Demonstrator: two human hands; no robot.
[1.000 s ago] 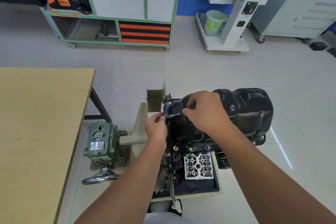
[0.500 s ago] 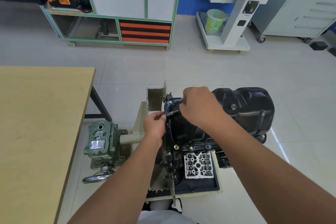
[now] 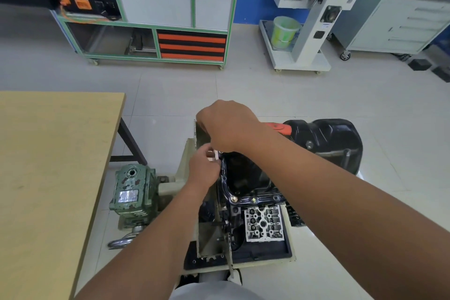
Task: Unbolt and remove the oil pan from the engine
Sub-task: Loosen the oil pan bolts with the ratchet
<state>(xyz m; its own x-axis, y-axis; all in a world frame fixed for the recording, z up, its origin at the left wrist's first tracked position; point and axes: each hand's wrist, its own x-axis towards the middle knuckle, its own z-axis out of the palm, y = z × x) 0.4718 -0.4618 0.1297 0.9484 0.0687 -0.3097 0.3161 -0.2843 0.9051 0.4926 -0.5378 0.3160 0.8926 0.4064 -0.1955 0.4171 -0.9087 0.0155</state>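
Both hands work a bolt at the pan's left flange.

The right hand curls round a tool with a red-orange handle that pokes out past the wrist toward 2 o'clock, its working end hidden beneath the fist. At 7 o'clock of it, the left hand pinches something small at the flange, probably steadying the tool on the bolt; what exactly it holds I cannot tell. The black pan sits on the engine, bolts at its near edge in place, so removal looks some way off.
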